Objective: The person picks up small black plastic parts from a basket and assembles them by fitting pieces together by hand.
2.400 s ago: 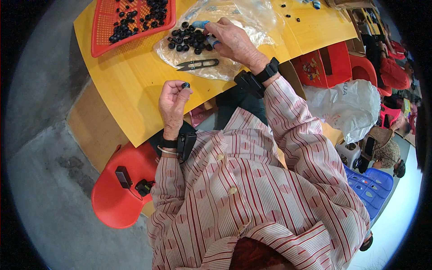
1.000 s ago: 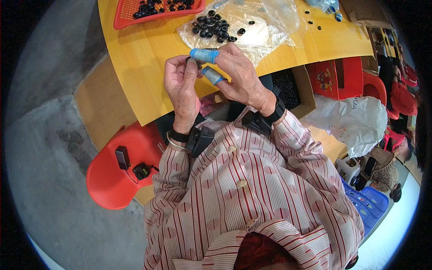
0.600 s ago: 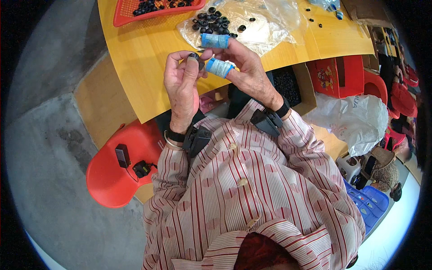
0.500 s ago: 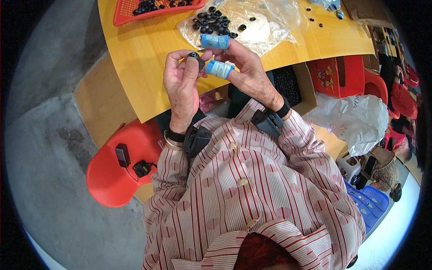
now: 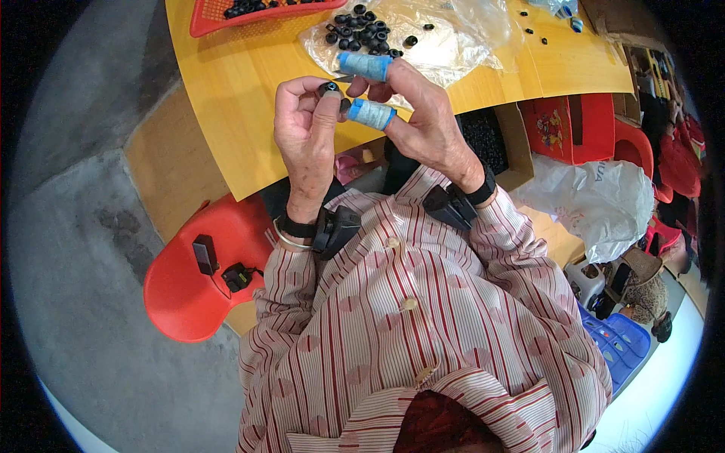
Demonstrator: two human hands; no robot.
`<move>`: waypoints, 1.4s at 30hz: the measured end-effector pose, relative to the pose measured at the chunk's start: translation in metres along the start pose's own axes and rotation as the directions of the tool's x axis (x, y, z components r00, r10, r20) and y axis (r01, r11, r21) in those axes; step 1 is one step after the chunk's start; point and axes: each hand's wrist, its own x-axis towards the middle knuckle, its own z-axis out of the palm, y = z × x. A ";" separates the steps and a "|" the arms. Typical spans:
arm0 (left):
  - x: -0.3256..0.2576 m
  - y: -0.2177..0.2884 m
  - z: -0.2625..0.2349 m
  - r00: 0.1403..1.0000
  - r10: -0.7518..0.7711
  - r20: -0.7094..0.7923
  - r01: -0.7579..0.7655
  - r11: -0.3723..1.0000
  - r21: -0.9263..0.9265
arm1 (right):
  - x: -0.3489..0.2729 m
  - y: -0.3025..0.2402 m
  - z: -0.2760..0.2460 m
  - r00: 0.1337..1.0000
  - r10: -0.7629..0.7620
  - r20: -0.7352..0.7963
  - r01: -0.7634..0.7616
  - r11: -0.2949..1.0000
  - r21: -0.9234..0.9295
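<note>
My left hand [image 5: 306, 124] is closed, pinching a small black round part [image 5: 329, 87] between thumb and fingers over the table's near edge. Facing it, my right hand [image 5: 427, 113] has blue-and-grey wrapping on its thumb and index finger. A thin grey blade-like tool [image 5: 344, 78] shows at the curled fingers of that hand, pointing toward the black part; most of it is hidden. Another dark piece [image 5: 345, 105] sits between my left thumb and the wrapped right thumb. Beyond my hands, several similar black parts [image 5: 362, 32] lie heaped on a clear plastic bag [image 5: 453, 57].
On the yellow table [image 5: 242, 106], a red basket [image 5: 249, 24] with black parts stands at the far left. Several loose black bits lie at far right. A red chair [image 5: 181, 294] holds small black devices. Under the table's right side are a cardboard box [image 5: 516, 143] and a white plastic bag [image 5: 596, 196].
My right hand has shifted slightly right and tilted, and the grey tool's tip now shows. My left hand still holds the black part, turned a little.
</note>
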 end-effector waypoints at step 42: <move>-0.003 0.001 -0.003 0.983 -0.105 0.153 0.146 0.947 -0.285 | -0.019 0.004 0.014 0.898 0.420 0.132 -0.357 0.520 0.776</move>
